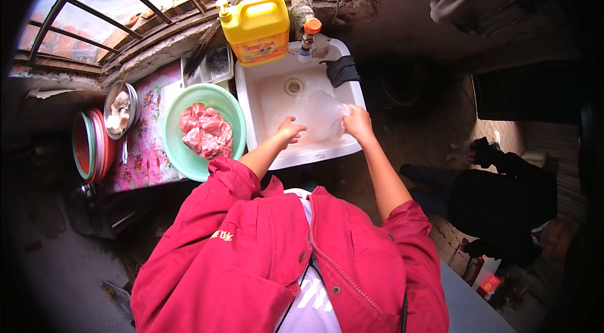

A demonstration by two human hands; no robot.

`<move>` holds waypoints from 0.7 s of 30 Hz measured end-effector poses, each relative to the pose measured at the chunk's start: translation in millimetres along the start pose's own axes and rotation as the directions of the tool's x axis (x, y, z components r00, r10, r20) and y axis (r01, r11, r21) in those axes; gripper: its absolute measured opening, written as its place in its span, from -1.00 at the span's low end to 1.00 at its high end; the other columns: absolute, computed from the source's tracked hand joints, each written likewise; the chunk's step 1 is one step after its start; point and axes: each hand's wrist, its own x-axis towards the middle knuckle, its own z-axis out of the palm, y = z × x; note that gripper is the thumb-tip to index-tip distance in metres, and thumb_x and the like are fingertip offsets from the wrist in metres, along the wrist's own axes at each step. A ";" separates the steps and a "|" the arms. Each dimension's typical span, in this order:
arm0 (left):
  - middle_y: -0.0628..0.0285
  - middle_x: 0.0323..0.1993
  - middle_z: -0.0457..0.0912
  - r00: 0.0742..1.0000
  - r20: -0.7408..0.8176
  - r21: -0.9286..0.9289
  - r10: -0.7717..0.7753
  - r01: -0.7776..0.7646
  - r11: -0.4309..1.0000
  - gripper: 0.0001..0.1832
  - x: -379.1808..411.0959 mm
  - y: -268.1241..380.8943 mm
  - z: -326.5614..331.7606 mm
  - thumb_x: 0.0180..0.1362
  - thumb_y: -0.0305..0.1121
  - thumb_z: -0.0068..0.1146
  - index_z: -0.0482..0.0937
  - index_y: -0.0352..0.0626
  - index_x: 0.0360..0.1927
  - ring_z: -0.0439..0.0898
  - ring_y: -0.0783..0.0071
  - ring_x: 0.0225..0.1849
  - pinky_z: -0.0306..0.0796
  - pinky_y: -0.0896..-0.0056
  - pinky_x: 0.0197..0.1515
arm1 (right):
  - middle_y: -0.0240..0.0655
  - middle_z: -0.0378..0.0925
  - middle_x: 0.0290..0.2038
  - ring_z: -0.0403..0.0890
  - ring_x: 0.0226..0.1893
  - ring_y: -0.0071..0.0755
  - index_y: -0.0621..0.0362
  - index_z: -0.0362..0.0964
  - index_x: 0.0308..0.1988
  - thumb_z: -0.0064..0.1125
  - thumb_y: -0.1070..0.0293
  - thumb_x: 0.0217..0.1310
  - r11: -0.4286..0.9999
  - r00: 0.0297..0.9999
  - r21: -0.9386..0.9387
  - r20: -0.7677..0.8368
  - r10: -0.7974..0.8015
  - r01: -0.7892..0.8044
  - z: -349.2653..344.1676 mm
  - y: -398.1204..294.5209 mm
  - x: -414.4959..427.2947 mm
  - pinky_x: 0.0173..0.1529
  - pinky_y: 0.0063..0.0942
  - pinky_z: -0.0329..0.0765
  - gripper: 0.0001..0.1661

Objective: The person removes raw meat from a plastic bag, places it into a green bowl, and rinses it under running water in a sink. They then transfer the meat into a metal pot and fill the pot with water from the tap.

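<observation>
Over the right side of a white sink [278, 163], my right hand [357, 121] grips the bunched edge of a clear plastic bag [323, 111]. The bag's thin film hangs down into the basin, and its outline is hard to make out. My left hand [291, 132] hovers above the sink's near left part with fingers apart and nothing in it. Left of the sink, a light green plastic basin [171, 132] holds several chunks of raw meat [206, 130]. A faucet with an orange handle [312, 26] stands at the sink's back edge.
A yellow detergent jug [257, 26] stands at the sink's back left corner. A dark cloth [341, 71] hangs over the right rim. Farther left are a metal bowl [134, 120] with pale pieces and several stacked basins [84, 144]. At right, a person in dark clothes [505, 210] is nearby.
</observation>
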 end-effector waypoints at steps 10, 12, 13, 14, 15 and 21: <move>-0.12 0.30 0.07 0.587 0.023 0.531 0.810 -0.693 0.487 0.07 -68.7 69.2 53.0 -0.24 -0.23 0.38 -0.06 0.03 0.35 0.12 -0.05 0.31 0.17 0.21 0.26 | -0.02 0.54 -0.55 0.61 -0.46 -0.10 0.34 0.43 -0.46 0.05 0.39 -0.13 0.972 0.993 0.206 0.012 -0.115 0.111 -8.8 -47.7 11.9 -0.31 -0.34 0.53 -0.79; -0.07 0.22 0.24 0.564 0.053 0.419 0.824 -0.762 0.494 -0.12 -42.1 68.6 47.5 -0.10 -0.23 0.26 0.06 -0.01 0.32 0.23 -0.02 0.26 0.20 0.22 0.23 | -0.10 0.55 -0.51 0.61 -0.47 -0.24 0.34 0.44 -0.43 0.08 0.40 -0.08 0.882 0.966 0.471 0.218 -0.139 0.020 -24.3 -78.2 -1.7 -0.34 -0.40 0.53 -0.80; -0.05 0.18 0.32 0.551 0.086 0.357 0.830 -0.795 0.491 -0.21 -41.8 76.2 49.5 -0.03 -0.23 0.20 0.12 -0.04 0.30 0.28 0.00 0.23 0.22 0.23 0.22 | -0.13 0.56 -0.49 0.61 -0.47 -0.31 0.33 0.44 -0.41 0.09 0.41 -0.05 0.809 0.940 0.585 0.304 -0.158 -0.053 -30.7 -80.5 -5.4 -0.35 -0.43 0.54 -0.81; 0.08 0.06 0.48 0.600 0.098 0.320 0.794 -0.774 0.546 -0.45 -42.7 81.2 48.3 0.14 -0.22 0.01 0.26 0.00 0.24 0.45 0.14 0.11 0.28 0.34 0.15 | -0.20 0.55 -0.43 0.58 -0.44 -0.47 0.35 0.41 -0.27 0.20 0.35 0.00 0.746 0.917 0.658 0.354 -0.184 -0.104 -28.6 -67.7 5.6 -0.35 -0.54 0.52 -0.69; 0.12 0.06 0.48 0.652 0.058 0.182 0.756 -0.752 0.634 -0.47 -43.4 85.3 44.2 0.16 -0.20 -0.01 0.28 0.03 0.23 0.46 0.19 0.08 0.32 0.34 0.10 | -0.17 0.56 -0.38 0.59 -0.41 -0.40 0.37 0.32 -0.12 0.29 0.23 -0.01 0.727 0.911 0.680 0.355 -0.208 -0.099 -34.6 -73.4 1.0 -0.30 -0.50 0.52 -0.46; 0.29 -0.04 0.48 0.876 0.032 -0.342 0.482 -0.444 0.828 -0.54 -86.7 121.6 29.1 0.23 -0.01 -0.13 0.26 0.16 0.17 0.52 0.32 -0.08 0.48 0.13 -0.19 | -0.08 0.51 -0.19 0.57 -0.21 -0.11 0.19 0.19 -0.01 0.20 0.24 0.03 0.948 0.971 0.288 -0.230 -0.071 0.137 2.9 3.5 -8.1 -0.14 -0.34 0.48 -0.44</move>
